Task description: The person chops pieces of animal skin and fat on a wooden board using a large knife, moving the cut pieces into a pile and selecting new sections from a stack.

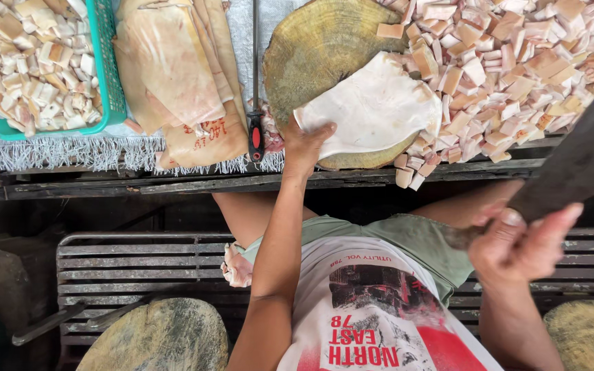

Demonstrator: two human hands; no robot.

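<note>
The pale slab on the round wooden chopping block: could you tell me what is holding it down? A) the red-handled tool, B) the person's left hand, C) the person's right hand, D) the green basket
B: the left hand presses its fingers on the slab's near edge on the chopping block, while the right hand grips a dark cleaver raised off to the side.

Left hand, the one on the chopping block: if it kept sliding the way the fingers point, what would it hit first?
The left hand already rests on the pale slab; beyond that lies the heap of cut cubes, as far as depth shows.
</note>
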